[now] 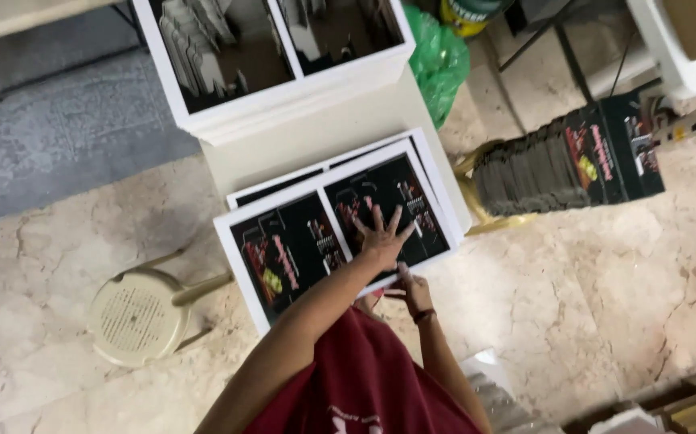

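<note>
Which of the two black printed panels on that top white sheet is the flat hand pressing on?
The right-hand black printed panel; the left hand lies spread on it, while its twin is untouched.

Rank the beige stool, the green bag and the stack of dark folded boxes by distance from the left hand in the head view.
From the left hand, flat on the printed sheet:
1. Stack of dark folded boxes, to its right.
2. Green bag, above it.
3. Beige stool, far left.

Soft, even daylight fills the scene, brightest on the pale marble floor (589, 281) and the white sheet margins, with only faint shadows under the round stool (135, 317). The whole frame is slightly smeared by motion blur, so print on the dark sheets (336, 229) is unreadable. Corners look softer and a little stretched.
</note>
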